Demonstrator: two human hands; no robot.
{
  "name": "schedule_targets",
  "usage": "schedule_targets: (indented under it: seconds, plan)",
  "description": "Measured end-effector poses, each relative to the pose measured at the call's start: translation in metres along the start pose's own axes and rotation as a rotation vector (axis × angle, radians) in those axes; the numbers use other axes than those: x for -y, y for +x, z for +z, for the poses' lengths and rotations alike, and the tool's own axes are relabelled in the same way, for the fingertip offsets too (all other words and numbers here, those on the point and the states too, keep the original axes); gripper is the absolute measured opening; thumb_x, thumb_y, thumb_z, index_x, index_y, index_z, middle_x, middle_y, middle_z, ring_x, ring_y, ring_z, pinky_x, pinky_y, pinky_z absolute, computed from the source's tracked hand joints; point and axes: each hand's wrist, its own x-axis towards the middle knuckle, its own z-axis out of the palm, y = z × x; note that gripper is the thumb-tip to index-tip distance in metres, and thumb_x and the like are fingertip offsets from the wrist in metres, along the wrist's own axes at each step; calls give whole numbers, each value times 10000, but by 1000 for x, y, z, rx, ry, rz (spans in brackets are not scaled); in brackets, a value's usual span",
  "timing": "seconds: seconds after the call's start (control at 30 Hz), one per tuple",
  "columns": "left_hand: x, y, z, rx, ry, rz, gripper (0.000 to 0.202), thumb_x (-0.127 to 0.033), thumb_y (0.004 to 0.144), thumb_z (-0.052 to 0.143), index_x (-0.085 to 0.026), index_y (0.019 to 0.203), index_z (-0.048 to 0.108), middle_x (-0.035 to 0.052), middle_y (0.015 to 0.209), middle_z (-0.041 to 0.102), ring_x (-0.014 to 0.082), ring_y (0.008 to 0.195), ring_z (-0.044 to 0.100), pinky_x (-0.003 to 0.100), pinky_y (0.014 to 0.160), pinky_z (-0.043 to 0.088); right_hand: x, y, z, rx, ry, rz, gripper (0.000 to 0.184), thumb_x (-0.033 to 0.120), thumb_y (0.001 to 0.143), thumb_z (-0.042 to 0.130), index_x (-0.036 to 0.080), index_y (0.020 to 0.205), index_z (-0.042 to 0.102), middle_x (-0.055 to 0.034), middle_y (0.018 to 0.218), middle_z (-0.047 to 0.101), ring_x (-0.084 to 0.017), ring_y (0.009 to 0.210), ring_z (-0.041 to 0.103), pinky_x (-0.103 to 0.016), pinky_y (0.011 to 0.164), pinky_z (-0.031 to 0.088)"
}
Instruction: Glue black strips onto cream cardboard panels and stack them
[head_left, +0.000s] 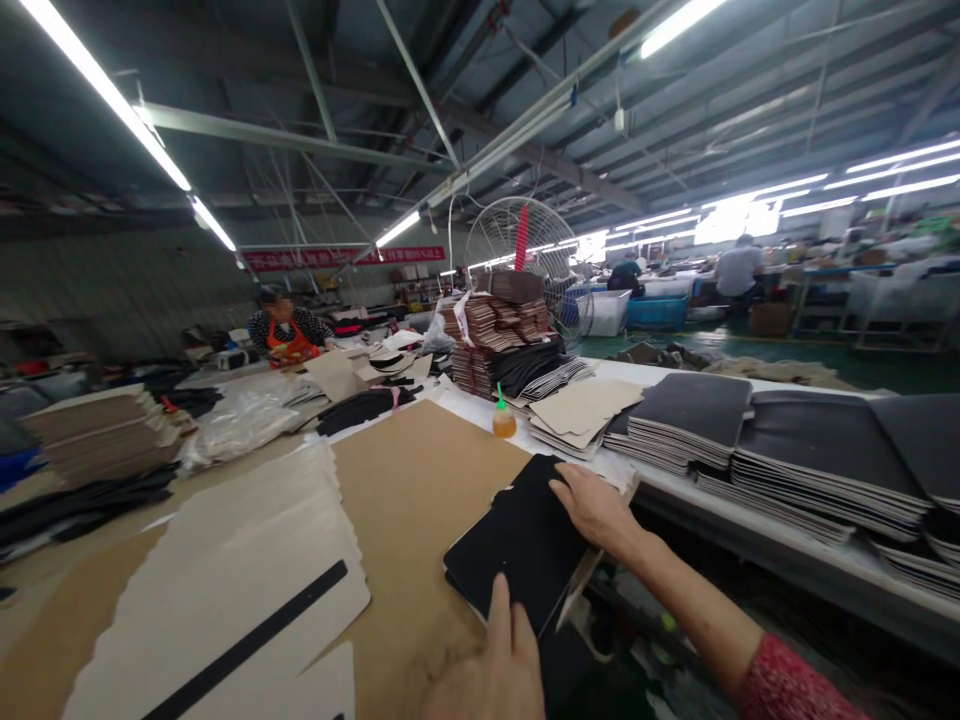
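Note:
A black flat panel [517, 540] with a notched far edge lies on top of a thin stack at the table's front right edge. On its near part rests my left hand [491, 665], index finger stretched out and touching the surface. Laid over the panel's far right corner is my right hand [596, 508], its fingers extended; the thumb is hard to see. To the left, overlapping beige sheets [247, 540] with scalloped edges are spread out, and a narrow black strip [255, 635] lies across them. Tan board [420, 450] covers the table between.
A small glue-coloured bottle [504, 422] with a green nozzle stands beyond the panel. Stacks of dark grey panels [825, 440] line the right-hand table. Brown bundles [495, 330] rise before a large fan [525, 240]. A co-worker [285, 325] in an orange apron is at far left.

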Motion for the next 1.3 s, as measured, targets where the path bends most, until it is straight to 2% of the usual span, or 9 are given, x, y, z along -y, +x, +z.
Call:
schedule_targets:
  seconds: [0.1,0.33,0.53,0.67,0.77,0.9,0.97,1.13,1.3]
  plan:
    - [-18,39,-1,109,210,-32,641,-58,795,532,-112,1427,438,259,1555,254,302,883,709,421,739,594,-2,11,22,78,-34,-101,476,415,970,442,104,1311,559,-176,1377,569,-280,1313,475,-390,1093,323]
    - [-10,68,12,151,321,-31,633,-51,813,393,-96,1445,400,184,1535,336,283,1004,694,409,825,588,-13,17,42,125,-136,-124,701,574,952,390,31,1378,506,-228,1469,454,-335,1390,374,-446,1136,265]
    - [-9,71,14,202,342,-36,657,-55,806,394,-85,1461,366,185,1551,287,268,947,711,389,801,597,-36,25,34,18,-209,16,584,566,951,397,87,1190,628,-202,1158,683,-316,1084,625,-421,970,416]
    - [-10,71,16,179,372,-16,663,-58,797,406,-77,1459,368,196,1538,308,260,895,720,386,784,602,-60,18,28,-176,-284,159,503,398,985,369,25,1264,559,-261,1283,600,-367,1265,488,-542,1089,260]
    - [-9,70,18,158,381,-3,673,-53,780,410,-73,1452,381,203,1527,329,254,857,723,376,761,604,-63,13,23,-289,-295,77,438,321,965,419,44,1263,581,-222,1356,564,-352,1362,386,-533,1131,222]
    - [-10,70,19,170,374,-14,678,-54,777,415,-77,1453,381,218,1523,326,262,878,721,363,753,600,-38,21,28,10,-152,-245,447,392,993,374,149,1301,589,-122,1382,577,-250,1377,396,-410,1151,262]
    - [-12,70,16,167,357,-22,673,-50,778,412,-77,1450,388,223,1517,333,268,891,720,362,752,598,-24,30,36,152,-125,-269,548,503,976,381,148,1363,539,-125,1447,516,-258,1379,398,-400,1136,289]
    - [-14,67,10,162,315,-15,672,-45,774,425,-51,1445,385,249,1495,360,286,944,711,360,766,595,-12,44,54,153,-184,-123,681,578,959,357,64,1386,489,-206,1466,466,-311,1379,385,-426,1111,287]
    - [-12,62,10,114,305,10,659,-50,762,460,-43,1420,423,258,1468,403,301,940,710,376,746,600,-27,26,32,41,-314,169,639,570,951,364,21,1149,623,-290,1149,646,-398,1168,548,-518,969,367]
